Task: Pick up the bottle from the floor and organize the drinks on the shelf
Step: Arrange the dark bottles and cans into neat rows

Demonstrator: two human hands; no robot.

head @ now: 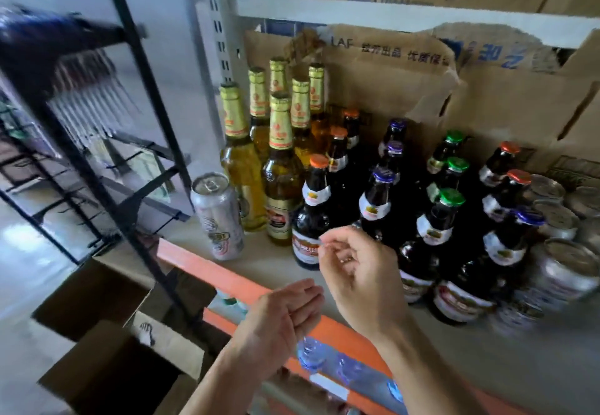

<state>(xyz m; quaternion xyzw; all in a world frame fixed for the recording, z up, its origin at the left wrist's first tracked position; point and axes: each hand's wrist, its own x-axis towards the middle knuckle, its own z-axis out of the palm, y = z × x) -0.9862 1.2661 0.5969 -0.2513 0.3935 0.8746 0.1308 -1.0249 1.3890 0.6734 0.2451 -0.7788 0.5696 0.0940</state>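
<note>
My right hand (357,268), fingers loosely curled and empty, hovers just before the upright orange-capped bottle (311,216); left hand (285,314) lies open, lower.

Both bare forearms are reaching up and forward from the bottom of the view, side by side, with the left hand (285,309) sitting lower and nearer than the right hand (354,265). The left hand is lying open and empty, its palm turned up and toward the right, its fingers (306,291) extended together and only slightly bent. The right hand is hovering above and just beyond it with its back facing the camera, the wrist bending forward, the fingers loosely curling inward and the thumb tip nearly meeting the forefinger, gripping nothing that can be made out.
</note>
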